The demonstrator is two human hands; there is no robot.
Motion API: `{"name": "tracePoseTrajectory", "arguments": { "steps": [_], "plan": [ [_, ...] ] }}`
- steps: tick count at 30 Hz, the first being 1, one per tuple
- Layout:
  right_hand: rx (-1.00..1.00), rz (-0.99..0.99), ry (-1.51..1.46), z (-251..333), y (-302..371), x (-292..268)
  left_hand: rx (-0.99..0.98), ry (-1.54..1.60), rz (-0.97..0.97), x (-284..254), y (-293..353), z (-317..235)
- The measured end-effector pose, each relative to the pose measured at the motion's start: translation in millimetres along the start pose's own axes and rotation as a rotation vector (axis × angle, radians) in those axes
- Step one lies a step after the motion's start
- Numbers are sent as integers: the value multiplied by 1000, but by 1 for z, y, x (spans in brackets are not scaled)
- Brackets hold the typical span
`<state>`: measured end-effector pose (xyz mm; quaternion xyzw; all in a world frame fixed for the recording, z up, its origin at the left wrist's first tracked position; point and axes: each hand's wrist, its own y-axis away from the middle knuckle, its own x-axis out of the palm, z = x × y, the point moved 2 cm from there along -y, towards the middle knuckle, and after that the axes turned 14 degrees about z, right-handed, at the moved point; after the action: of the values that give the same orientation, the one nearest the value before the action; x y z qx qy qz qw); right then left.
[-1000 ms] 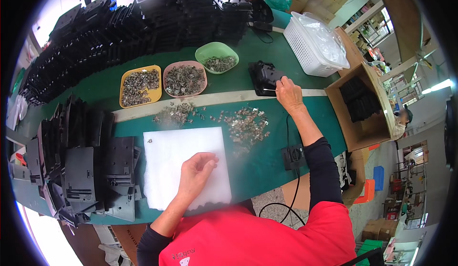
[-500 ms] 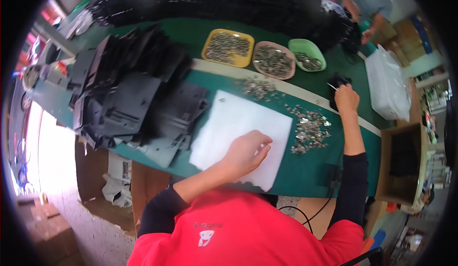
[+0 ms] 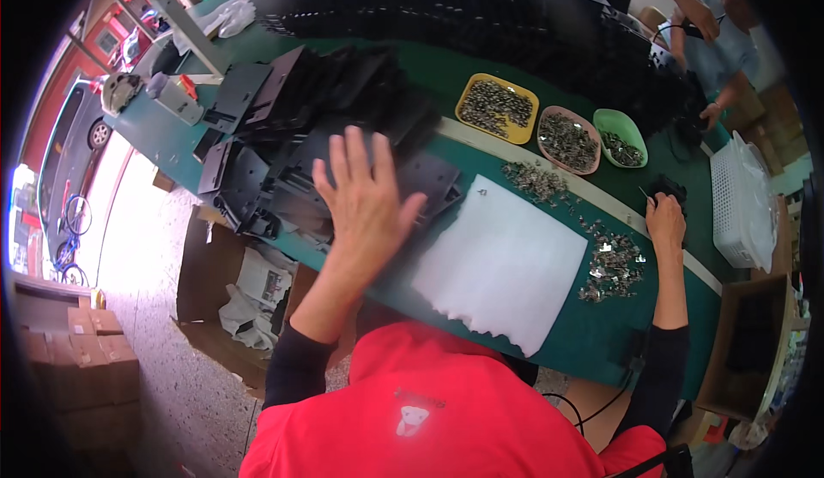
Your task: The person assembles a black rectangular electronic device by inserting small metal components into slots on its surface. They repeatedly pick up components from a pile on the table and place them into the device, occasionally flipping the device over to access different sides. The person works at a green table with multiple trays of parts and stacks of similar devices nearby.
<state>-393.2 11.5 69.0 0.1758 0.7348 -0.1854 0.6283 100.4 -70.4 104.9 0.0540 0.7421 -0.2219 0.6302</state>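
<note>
My left hand [image 3: 365, 199] is raised with its fingers spread and holds nothing. It hovers over the near right side of the stacked black plastic panels [image 3: 240, 173]; whether it touches one cannot be seen. At the right of the table, my right hand [image 3: 665, 222] is closed on a thin tool with a narrow metal tip [image 3: 643, 192]; the fingers hide the rest. A dark object [image 3: 669, 188] lies just beyond that hand. Between my hands is a white foam sheet [image 3: 506, 259], with one small metal part [image 3: 482, 192] near its far left corner.
Small metal parts fill a yellow tray [image 3: 525, 135], a pink tray [image 3: 592, 169] and a green tray [image 3: 637, 120]. Loose metal clips [image 3: 614, 268] lie right of the sheet. A white basket [image 3: 730, 203] stands far right. Other people's hands [image 3: 699, 16] show at the far right.
My left hand has moved left from above the white sheet to the black panels, and its fingers have spread. The view has turned left. My right hand stays by the dark object.
</note>
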Motion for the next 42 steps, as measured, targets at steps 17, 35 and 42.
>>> {"name": "tracePoseTrajectory", "arguments": {
  "steps": [17,35,42],
  "plan": [
    [-288,319,-612,91,58,-20,732,308,-160,-14,36,-62],
    [-289,333,-468,104,49,20,811,501,408,71,56,-88],
    [-288,132,-546,109,58,0,487,467,223,70,44,-117]
  ]
}}
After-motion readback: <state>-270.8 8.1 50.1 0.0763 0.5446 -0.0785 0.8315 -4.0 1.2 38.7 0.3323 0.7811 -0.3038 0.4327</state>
